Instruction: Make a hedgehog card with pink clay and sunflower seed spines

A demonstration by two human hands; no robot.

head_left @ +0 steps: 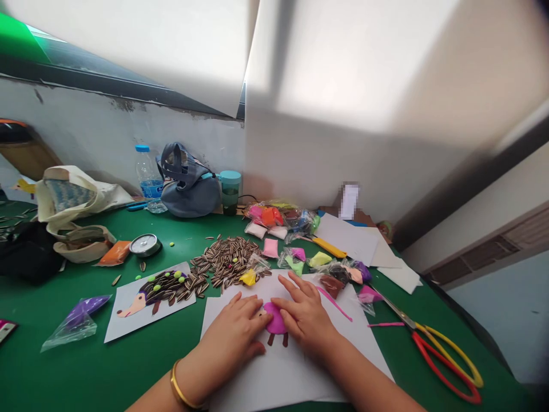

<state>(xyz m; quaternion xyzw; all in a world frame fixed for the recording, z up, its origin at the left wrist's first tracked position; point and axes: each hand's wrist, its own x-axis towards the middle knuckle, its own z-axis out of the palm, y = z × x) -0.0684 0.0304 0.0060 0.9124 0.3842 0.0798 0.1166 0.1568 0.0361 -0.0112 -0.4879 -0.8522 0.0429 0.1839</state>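
Observation:
A flat magenta clay shape (275, 319) with two brown clay legs (285, 340) lies on white paper (266, 375) in front of me. My left hand (235, 327), a gold bangle on its wrist, rests on the paper with outstretched fingers, its fingertips touching the shape's left edge and partly covering a pale piece there. From the other side, my right hand (306, 312) touches the shape's right edge, fingers spread. A thin magenta clay strip (335, 304) lies just beyond the right hand. To the left is a finished-looking hedgehog picture (150, 303) with sunflower-seed spines and green dots.
Sunflower seeds (227, 260) are heaped behind the paper. Bagged clay packs (270, 247) lie around them. Large scissors (433, 343) with red and yellow handles rest at right. A bottle (148, 174), blue bag (189, 189) and cup (230, 191) stand along the wall.

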